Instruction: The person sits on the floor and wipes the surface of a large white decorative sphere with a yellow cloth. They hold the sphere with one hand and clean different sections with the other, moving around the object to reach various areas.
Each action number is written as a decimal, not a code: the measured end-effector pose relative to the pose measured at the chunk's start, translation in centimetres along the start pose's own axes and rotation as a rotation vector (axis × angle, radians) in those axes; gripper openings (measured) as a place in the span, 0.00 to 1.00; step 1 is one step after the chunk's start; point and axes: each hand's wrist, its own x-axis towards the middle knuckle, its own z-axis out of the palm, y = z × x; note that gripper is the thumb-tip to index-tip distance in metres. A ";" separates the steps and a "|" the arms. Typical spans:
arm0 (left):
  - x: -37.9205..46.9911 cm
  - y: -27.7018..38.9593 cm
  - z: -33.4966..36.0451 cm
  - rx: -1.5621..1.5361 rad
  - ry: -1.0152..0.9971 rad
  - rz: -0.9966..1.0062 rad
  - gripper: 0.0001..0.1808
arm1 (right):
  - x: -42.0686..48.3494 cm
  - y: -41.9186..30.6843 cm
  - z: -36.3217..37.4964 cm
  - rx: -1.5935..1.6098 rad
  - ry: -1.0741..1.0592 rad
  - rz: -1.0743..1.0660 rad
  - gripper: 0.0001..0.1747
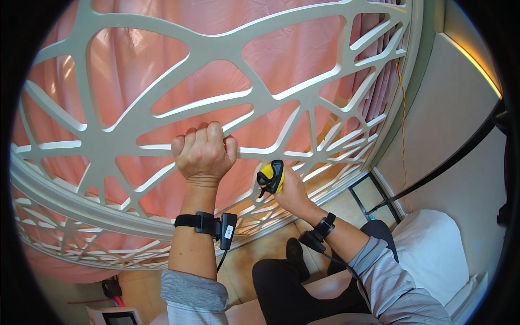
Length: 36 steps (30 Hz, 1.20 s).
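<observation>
A large white openwork lattice screen (109,140) with irregular cut-outs stands close in front of me. My left hand (205,152) is closed around one of its bars near the middle, knuckles up. Lower and to the right, my right hand (293,191) grips a compact yellow-and-black tool (271,177) with a short black loop or strap hanging from it. It resembles a tape measure, but its far side and the fingers around it are hidden. The tool is close to the lattice; whether it touches cannot be told.
Pink curtains (284,53) hang behind the lattice. A twisted orange wire (403,118) runs down the right-hand wall (451,101). A white-covered seat (430,248) is beside my legs. Tiled floor (243,280) shows below, with a white box-shaped thing (95,315) at lower left.
</observation>
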 end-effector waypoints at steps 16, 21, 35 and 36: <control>0.1 0.1 -0.3 -0.012 -0.021 -0.005 0.07 | -1.7 -1.0 0.7 -0.089 -0.077 -0.018 0.23; 0.2 0.0 -0.4 -0.022 -0.018 -0.005 0.07 | 1.1 -3.1 -0.6 -0.103 0.070 -0.199 0.19; 0.1 0.0 0.0 -0.038 0.018 -0.010 0.08 | -0.3 -1.5 -0.1 -0.203 -0.065 -0.091 0.28; 0.1 0.1 -0.1 -0.035 0.006 -0.009 0.07 | -0.2 -1.9 -0.1 -0.211 -0.033 -0.151 0.26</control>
